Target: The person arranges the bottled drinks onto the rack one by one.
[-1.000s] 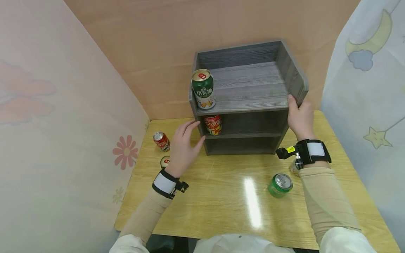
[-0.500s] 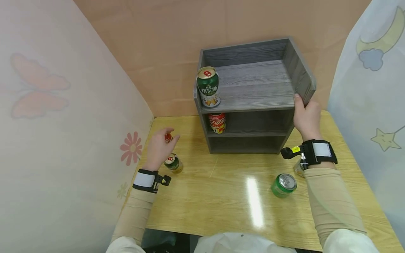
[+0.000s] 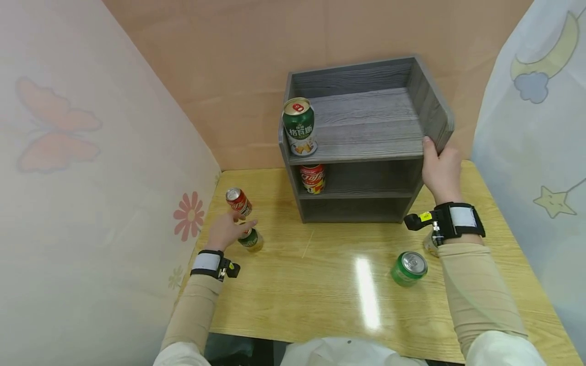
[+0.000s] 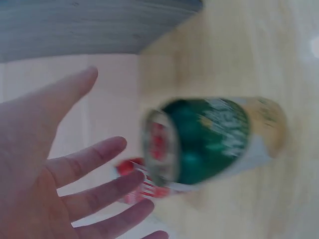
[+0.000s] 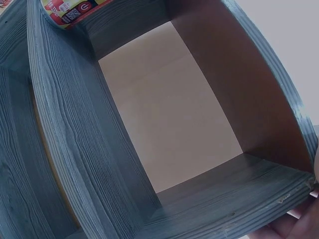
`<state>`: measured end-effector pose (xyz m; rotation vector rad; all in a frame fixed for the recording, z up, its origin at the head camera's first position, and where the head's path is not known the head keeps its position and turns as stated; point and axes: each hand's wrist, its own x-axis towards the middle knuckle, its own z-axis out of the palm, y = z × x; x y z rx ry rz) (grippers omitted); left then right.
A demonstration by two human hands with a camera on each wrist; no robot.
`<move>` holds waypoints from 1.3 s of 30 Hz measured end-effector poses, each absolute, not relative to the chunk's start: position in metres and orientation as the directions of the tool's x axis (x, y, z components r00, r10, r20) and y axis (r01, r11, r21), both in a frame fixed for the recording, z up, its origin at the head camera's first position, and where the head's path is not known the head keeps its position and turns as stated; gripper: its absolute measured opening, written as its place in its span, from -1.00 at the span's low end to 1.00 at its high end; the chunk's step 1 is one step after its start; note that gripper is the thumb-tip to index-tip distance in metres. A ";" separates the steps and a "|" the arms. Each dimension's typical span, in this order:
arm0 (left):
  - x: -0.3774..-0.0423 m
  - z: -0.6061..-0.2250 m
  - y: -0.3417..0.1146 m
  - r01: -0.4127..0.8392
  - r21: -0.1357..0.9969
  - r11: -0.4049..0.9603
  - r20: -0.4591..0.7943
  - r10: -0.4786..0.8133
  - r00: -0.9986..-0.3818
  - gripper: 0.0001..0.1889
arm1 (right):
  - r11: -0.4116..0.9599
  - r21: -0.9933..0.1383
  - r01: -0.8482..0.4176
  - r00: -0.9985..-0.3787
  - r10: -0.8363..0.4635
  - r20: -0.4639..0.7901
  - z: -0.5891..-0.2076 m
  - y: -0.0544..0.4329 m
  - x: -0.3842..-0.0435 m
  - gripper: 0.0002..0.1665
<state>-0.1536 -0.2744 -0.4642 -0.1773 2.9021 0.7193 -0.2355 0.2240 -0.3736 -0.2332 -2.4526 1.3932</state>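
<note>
My left hand (image 3: 223,232) reaches beside a green-and-gold drink can (image 3: 252,242) standing at the left of the table. In the left wrist view its fingers (image 4: 107,191) are spread, with a gap between them and the green-and-gold can (image 4: 214,139). A red cola can (image 3: 240,202) stands just behind, partly covered by the fingers. My right hand (image 3: 443,173) grips the right side of a grey wooden shelf (image 3: 366,124), thumb on the front edge. On the shelf's top level, at the left, stands another green can (image 3: 299,127); a red can (image 3: 313,179) is on the level below.
A green can with a silver top (image 3: 409,269) stands on the table (image 3: 320,290) at the right. A pale can (image 3: 430,245) is mostly hidden behind my right wrist. Patterned walls enclose the left and right sides, with a brown backdrop behind the shelf.
My left hand has moved from the shelf's left side to the cans on the left, passing over the red can toward the green-and-gold one. My right hand keeps its grip on the shelf.
</note>
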 end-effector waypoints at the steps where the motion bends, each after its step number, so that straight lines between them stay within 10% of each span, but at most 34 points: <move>1: -0.152 -0.469 -0.277 -0.155 0.457 0.876 -0.174 -0.083 -0.981 -0.38 | 0.514 -0.858 -0.013 -0.939 0.288 0.187 -0.374 0.224 -0.236 -0.26; 14: -0.146 -0.501 -0.285 -0.093 0.482 0.871 -0.213 0.013 -0.977 -0.07 | 0.532 -0.847 -0.027 -0.931 0.295 0.215 -0.375 0.222 -0.234 -0.29; 39: -0.148 -0.527 -0.284 -0.058 0.551 0.833 -0.138 0.021 -0.990 -0.18 | 0.539 -0.843 -0.004 -0.926 0.316 0.206 -0.376 0.223 -0.234 -0.31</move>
